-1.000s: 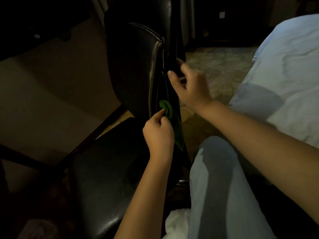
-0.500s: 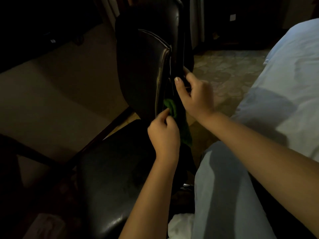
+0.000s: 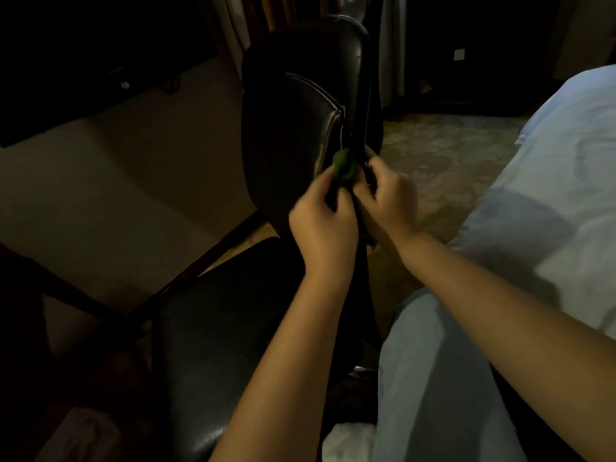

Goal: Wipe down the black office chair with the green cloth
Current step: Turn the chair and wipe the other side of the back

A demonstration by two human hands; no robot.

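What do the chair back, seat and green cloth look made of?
By look: chair back, black leather or faux leather, can't tell which; semi-gloss sheen, light piped seam along its edge. The seat, same smooth black upholstery, with shiny highlights near the front. The green cloth, soft matte fabric, bunched into folds; weave too dark to make out.

Most of the green cloth (image 3: 345, 166) is hidden behind the left hand (image 3: 321, 225); only a bunched tip shows. The right hand (image 3: 388, 198) is blurred, its fingertips lost against the black office chair (image 3: 286, 128), perhaps gripping its edge. The chair's seat runs off the bottom edge.
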